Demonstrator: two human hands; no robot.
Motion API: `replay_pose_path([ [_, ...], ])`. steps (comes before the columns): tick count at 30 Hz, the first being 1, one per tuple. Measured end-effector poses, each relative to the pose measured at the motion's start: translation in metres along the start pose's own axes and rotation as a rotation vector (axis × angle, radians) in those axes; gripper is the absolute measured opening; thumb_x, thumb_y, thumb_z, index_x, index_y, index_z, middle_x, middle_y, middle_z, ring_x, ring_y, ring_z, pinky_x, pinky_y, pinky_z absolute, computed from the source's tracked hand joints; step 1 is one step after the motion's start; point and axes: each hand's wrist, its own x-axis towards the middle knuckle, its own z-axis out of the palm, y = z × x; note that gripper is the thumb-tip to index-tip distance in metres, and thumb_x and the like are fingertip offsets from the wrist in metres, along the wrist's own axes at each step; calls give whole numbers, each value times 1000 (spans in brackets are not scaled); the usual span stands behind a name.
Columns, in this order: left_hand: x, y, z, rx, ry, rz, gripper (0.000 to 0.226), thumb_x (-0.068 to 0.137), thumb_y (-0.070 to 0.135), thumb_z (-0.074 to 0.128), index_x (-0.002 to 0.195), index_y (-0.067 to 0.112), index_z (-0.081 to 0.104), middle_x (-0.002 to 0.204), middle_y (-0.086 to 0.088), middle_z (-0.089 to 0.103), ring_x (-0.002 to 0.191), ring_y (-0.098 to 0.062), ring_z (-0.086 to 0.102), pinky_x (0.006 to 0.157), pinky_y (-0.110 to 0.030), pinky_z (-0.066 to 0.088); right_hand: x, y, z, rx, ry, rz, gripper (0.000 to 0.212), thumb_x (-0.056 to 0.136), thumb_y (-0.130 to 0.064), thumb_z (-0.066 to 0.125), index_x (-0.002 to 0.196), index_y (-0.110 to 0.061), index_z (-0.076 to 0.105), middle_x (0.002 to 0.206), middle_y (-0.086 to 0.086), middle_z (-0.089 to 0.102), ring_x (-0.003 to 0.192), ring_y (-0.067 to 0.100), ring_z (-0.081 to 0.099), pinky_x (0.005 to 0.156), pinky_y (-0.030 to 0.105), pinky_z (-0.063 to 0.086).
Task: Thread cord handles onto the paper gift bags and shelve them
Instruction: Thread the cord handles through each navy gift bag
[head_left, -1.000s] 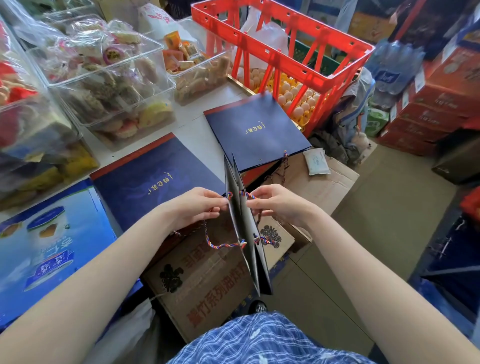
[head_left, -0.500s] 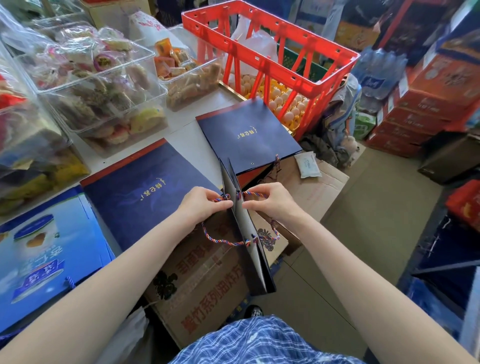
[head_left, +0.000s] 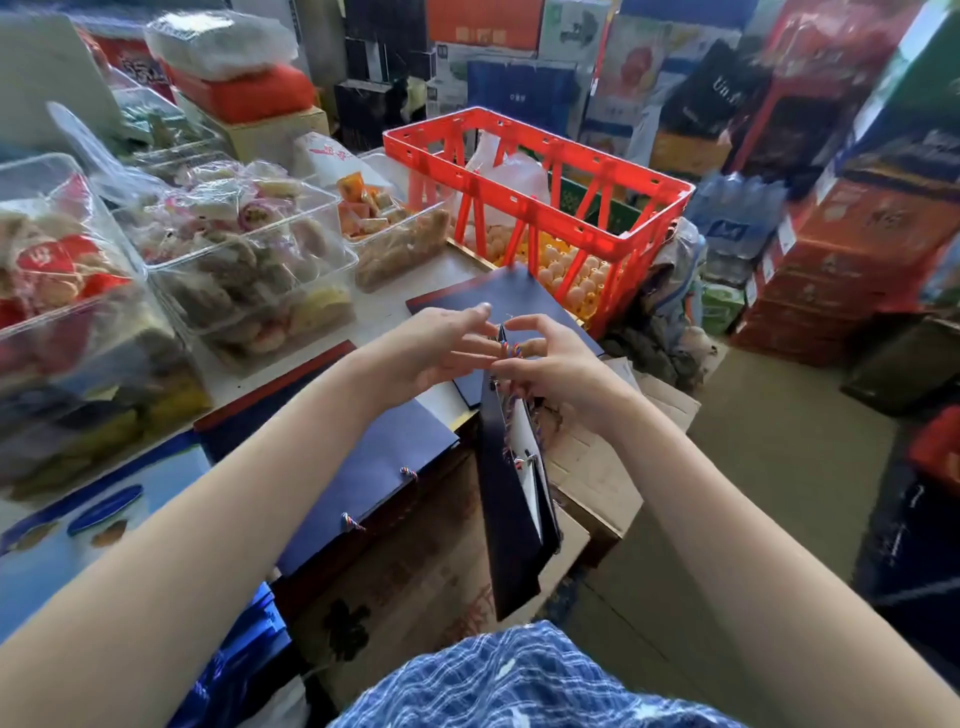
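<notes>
View lifted since earlier; stacked boxes (head_left: 857, 249) now fill room behind. Left hand (head_left: 431, 348) fingers extended, released; right hand (head_left: 556, 364) pinching cord (head_left: 514, 351) atop hanging navy bag (head_left: 511, 519) off surface (head_left: 384, 312) edge, red crate (head_left: 540, 208) beyond.

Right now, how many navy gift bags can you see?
3. One hangs folded from the right hand, one lies flat on the table edge under the left forearm, and one lies flat behind the hands, by the red crate. More may be hidden.

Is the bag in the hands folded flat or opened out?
Folded flat: the bag hangs edge-on as a thin dark slab below the right hand.
</notes>
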Motion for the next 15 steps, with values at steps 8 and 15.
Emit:
replay_pose_path([
  [8,-1,-50,15,101,6,-254,28,88,37,61,93,10,56,94,-4,58,79,-14,60,79,-31,55,-15,-5,-12,215,-24,-88,35,86,11,49,114,-9,56,73,0,58,51,9,48,51,18,43],
  [15,18,-75,41,274,-12,-267,26,80,26,72,82,11,51,66,-1,50,56,-10,50,61,-25,54,-31,3,-21,396,-116,-86,34,86,8,47,113,-11,55,96,14,62,75,26,65,79,37,53],
])
